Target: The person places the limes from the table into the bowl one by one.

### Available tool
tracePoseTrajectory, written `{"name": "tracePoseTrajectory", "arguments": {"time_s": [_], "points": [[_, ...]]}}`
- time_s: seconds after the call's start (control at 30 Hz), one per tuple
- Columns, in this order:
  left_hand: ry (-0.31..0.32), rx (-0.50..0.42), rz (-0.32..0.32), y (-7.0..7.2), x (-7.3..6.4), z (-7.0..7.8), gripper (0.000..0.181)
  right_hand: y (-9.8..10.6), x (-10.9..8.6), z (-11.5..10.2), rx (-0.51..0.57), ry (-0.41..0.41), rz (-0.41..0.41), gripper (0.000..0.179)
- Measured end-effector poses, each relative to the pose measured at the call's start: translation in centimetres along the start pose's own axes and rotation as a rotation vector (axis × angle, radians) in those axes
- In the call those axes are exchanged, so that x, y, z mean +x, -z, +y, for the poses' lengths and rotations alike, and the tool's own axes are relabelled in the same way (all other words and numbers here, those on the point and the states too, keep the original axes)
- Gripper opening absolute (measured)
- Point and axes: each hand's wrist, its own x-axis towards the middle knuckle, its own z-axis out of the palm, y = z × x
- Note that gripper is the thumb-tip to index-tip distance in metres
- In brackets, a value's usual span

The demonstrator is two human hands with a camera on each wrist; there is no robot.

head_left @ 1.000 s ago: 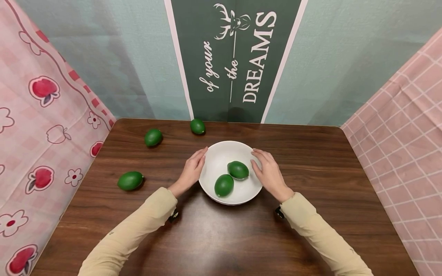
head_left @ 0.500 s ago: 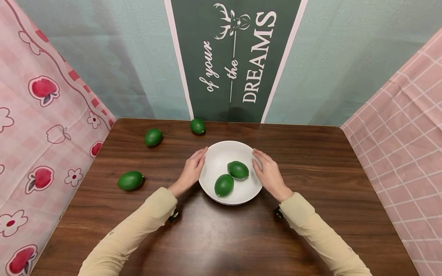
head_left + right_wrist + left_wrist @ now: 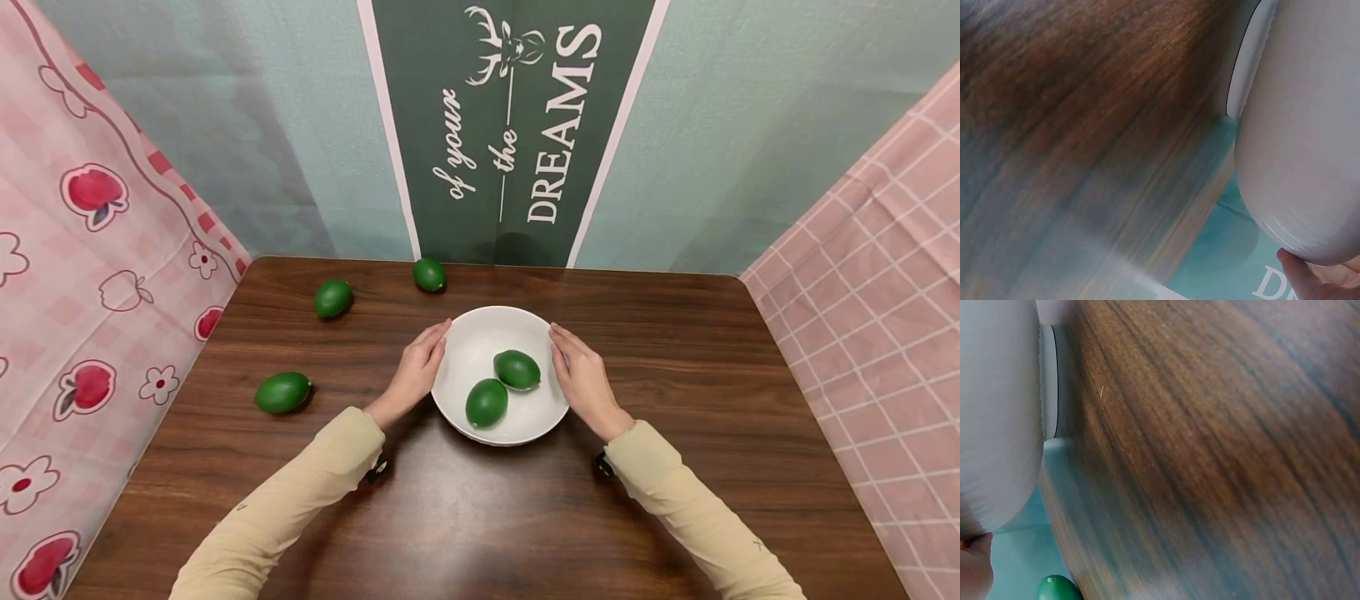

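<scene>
A white bowl (image 3: pixel 528 417) stands on the wooden table in the head view, with two green limes (image 3: pixel 517 370) inside. My left hand (image 3: pixel 412 371) lies along the bowl's left side, its fingers mostly straight and touching the outer wall. On the opposite side my right hand (image 3: pixel 587 379) rests against the wall in the same manner, fingertips near the far rim. The left wrist view shows the bowl's outer wall (image 3: pixel 997 412) and a bit of the left hand (image 3: pixel 974 569). In the right wrist view, a right fingertip (image 3: pixel 1288 259) touches the bowl (image 3: pixel 1304 137).
Three more limes lie apart on the left half of the table: one at the left (image 3: pixel 282 392), one farther back (image 3: pixel 333 298), and one by the back edge (image 3: pixel 430 274). Patterned cloths surround the table (image 3: pixel 675 333) at the back and both sides.
My right hand's thumb and fingers have shifted slightly to the right, from over the rim to the bowl's side. The left hand, bowl and limes have not visibly moved.
</scene>
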Motion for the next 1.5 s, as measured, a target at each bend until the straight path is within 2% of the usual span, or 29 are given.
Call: {"name": "tracePoseTrajectory", "arguments": {"time_s": [0.33, 0.57, 0.8, 1.13, 1.23, 1.5], "points": [[0.010, -0.004, -0.019, 0.2, 0.0, -0.1, 0.035, -0.1, 0.0, -0.1, -0.009, -0.001, 0.005, 0.029], [0.011, 0.017, -0.052, 0.3, 0.1, -0.4, 0.036, 0.0, 0.0, -0.1, -0.006, -0.005, 0.000, 0.028], [0.014, 0.039, -0.090, 0.7, 0.4, 0.0, 0.036, 0.0, -0.1, -0.1, -0.008, -0.019, -0.016, 0.029], [0.095, 0.044, -0.171, 2.0, 0.8, 0.0, 0.036, 0.0, -0.1, -0.1, -0.014, -0.015, -0.027, 0.029], [0.095, 0.075, -0.178, 2.5, 0.9, -0.2, 0.034, 0.0, 0.0, -0.2, -0.015, -0.013, -0.026, 0.029], [0.092, 0.269, -0.247, 4.0, 0.9, -0.8, 0.029, 0.0, 0.0, -0.2, -0.018, -0.014, -0.031, 0.029]]}}
